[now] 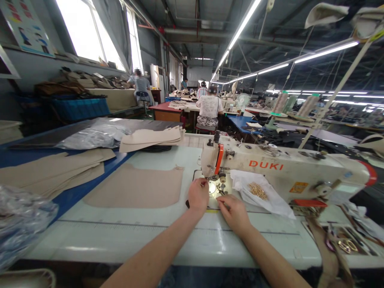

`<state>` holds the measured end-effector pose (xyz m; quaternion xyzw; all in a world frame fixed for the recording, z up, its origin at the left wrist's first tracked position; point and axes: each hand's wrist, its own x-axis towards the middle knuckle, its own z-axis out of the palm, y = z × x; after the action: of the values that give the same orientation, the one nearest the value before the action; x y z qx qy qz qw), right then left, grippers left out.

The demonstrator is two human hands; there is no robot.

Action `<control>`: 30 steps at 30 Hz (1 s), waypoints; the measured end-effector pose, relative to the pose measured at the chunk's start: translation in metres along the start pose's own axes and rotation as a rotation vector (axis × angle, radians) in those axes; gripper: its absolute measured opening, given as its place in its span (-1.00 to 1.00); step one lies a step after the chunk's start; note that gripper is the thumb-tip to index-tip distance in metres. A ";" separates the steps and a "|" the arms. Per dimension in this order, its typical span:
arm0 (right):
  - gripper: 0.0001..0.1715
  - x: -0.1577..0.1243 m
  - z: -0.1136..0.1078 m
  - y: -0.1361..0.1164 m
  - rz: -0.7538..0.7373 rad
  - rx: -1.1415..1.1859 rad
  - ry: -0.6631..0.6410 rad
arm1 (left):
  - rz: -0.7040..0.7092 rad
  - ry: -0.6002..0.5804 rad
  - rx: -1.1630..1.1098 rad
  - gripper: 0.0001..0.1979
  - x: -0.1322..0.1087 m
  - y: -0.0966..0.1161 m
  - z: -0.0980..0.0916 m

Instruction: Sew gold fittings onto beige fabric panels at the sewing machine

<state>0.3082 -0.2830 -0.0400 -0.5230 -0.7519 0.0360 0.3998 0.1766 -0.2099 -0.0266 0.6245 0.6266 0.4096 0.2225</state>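
A white sewing machine (pixel 288 164) stands on the pale green table, its lit needle area between my hands. My left hand (pixel 199 196) is at the left of the needle, fingertips pinched together just under the machine head. Whatever it holds, perhaps thread, is too small to make out. Close to the front of the needle plate (pixel 213 188), my right hand (pixel 234 214) has its thumb and index finger brought together; the thing between them cannot be told. Left of my hands, a flat beige fabric panel (pixel 135 187) lies on the table.
Right of the needle, small gold pieces (pixel 257 191) sit on a white plastic bag (pixel 277 204). Beige panels (pixel 151 138) are stacked behind, beside clear plastic wrap (pixel 93 135). More panels (pixel 60 170) lie left. Gold rings (pixel 347 246) lie at right. A seated person (pixel 210 108) works ahead.
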 end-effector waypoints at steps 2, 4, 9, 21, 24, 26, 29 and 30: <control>-0.78 0.000 0.000 0.000 0.001 -0.002 0.001 | 0.011 -0.004 0.001 -0.84 0.000 -0.001 -0.002; -0.77 0.000 0.000 0.000 0.002 -0.004 0.001 | 0.021 -0.012 -0.001 -0.84 0.000 -0.001 -0.005; -0.78 0.000 0.001 0.000 0.009 0.006 -0.001 | 0.074 -0.064 -0.020 -0.85 -0.002 -0.002 -0.012; -0.70 0.035 0.007 -0.009 -0.057 -0.220 -0.105 | 0.163 -0.137 -0.051 -0.83 0.000 -0.004 -0.021; -0.70 0.049 0.013 -0.016 -0.094 -0.348 -0.174 | 0.163 -0.150 -0.069 -0.81 0.001 -0.008 -0.021; -0.73 0.053 0.016 -0.018 -0.097 -0.370 -0.177 | 0.159 -0.162 -0.083 -0.79 0.002 -0.010 -0.021; -0.76 0.053 0.019 -0.016 -0.087 -0.405 -0.171 | 0.150 -0.175 -0.107 -0.78 0.002 -0.012 -0.021; -0.76 0.052 0.020 -0.016 -0.083 -0.415 -0.166 | 0.145 -0.178 -0.115 -0.78 0.002 -0.012 -0.021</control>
<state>0.2769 -0.2405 -0.0166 -0.5578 -0.7945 -0.0929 0.2213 0.1521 -0.2116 -0.0237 0.6884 0.5331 0.4029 0.2822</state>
